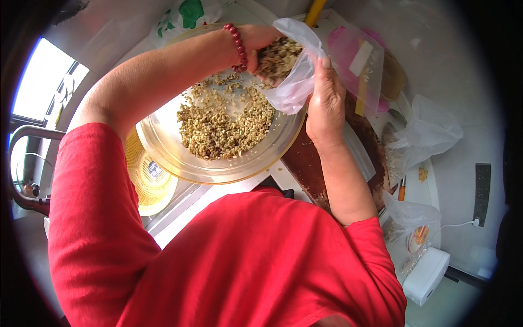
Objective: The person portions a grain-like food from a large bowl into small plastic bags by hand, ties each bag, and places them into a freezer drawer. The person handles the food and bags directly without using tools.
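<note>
A wide, shallow clear plastic basin (212,173) with a yellowish rim holds a spread of small greenish-brown grains or beans (222,131). My left hand (261,39), with a dark red bead bracelet (240,49) at the wrist, reaches over the basin's far side. It cups a heap of the same grains (280,59) at the mouth of a thin, translucent plastic bag (292,88); its fingertips are hidden by the heap and the bag. On the bag's right side, my right hand (327,100) grips the film, thumb uppermost, keeping the mouth spread.
A yellow colander (151,171) sits under the basin's left edge, near a metal faucet (24,135). Right of the basin lies a dark brown board (304,163). Farther right are plastic bags (429,126), an orange-handled tool (402,190) and a white box-shaped device (427,276).
</note>
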The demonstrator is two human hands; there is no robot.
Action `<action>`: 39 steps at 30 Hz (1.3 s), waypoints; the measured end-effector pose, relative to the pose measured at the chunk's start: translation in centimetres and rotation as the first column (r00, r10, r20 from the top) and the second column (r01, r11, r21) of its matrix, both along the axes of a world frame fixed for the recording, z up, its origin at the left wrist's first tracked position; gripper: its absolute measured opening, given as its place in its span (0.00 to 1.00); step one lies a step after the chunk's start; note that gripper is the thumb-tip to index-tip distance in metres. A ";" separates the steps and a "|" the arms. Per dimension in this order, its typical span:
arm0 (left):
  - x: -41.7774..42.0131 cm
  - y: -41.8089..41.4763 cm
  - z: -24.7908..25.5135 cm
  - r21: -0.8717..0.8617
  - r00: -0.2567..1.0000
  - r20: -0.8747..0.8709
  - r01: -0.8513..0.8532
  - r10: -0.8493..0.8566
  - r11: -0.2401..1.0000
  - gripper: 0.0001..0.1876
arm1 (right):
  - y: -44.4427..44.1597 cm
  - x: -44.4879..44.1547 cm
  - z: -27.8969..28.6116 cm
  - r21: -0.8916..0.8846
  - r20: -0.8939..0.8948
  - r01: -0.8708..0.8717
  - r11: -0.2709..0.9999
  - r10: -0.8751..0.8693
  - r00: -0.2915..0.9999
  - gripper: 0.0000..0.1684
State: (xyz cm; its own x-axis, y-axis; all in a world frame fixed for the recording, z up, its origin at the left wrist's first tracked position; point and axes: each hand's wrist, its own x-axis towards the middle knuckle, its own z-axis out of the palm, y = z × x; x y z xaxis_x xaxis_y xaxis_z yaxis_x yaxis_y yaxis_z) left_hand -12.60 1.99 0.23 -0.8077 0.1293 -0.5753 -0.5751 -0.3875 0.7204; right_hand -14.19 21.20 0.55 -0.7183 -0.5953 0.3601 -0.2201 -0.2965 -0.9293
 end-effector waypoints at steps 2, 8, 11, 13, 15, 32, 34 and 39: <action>-0.7 2.8 2.5 0.000 0.979 -0.015 -0.203 0.203 0.979 0.19 | 0.5 -0.9 0.7 -0.048 0.152 -0.095 0.994 0.101 0.983 0.28; -1.8 4.4 6.1 -0.194 0.967 -0.252 -0.002 -0.048 0.981 0.14 | 1.6 -3.4 3.1 -0.177 0.443 -0.108 0.978 0.177 0.879 0.23; 0.7 4.9 10.4 -0.869 0.900 -0.140 0.088 -0.413 0.486 0.15 | 1.8 -4.5 4.6 -0.182 0.486 -0.129 0.975 0.203 0.850 0.23; 0.6 4.9 10.3 -0.942 0.858 -0.061 0.120 -0.509 0.314 0.17 | 1.7 -4.1 5.6 -0.082 0.463 -0.055 0.995 0.087 0.882 0.24; 1.1 5.2 11.1 -0.897 0.911 0.027 0.204 -0.412 0.393 0.17 | 1.9 -5.2 5.7 -0.027 0.478 -0.070 0.997 0.074 0.875 0.25; 6.0 2.0 5.6 -0.961 0.959 0.210 0.239 -0.193 0.141 0.23 | 3.1 -5.2 4.9 -0.194 0.516 -0.185 0.963 0.261 0.816 0.25; 5.6 1.6 3.9 -0.923 0.962 0.176 0.235 -0.209 0.305 0.22 | 2.9 -5.0 4.9 -0.190 0.538 -0.153 0.970 0.233 0.810 0.25; 5.5 1.9 2.9 -0.874 0.988 -0.006 0.069 -0.153 0.480 0.14 | 3.9 -6.3 4.5 -0.226 0.528 -0.226 0.948 0.314 0.789 0.28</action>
State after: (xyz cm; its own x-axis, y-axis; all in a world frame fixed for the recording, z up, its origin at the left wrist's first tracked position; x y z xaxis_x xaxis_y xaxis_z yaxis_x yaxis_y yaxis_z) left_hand -7.14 3.86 3.13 -0.8676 -0.3115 -0.3877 -0.4972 0.5237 0.6918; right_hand -20.53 25.06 5.03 -0.6380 -0.7684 0.0504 0.4238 -0.4051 -0.8101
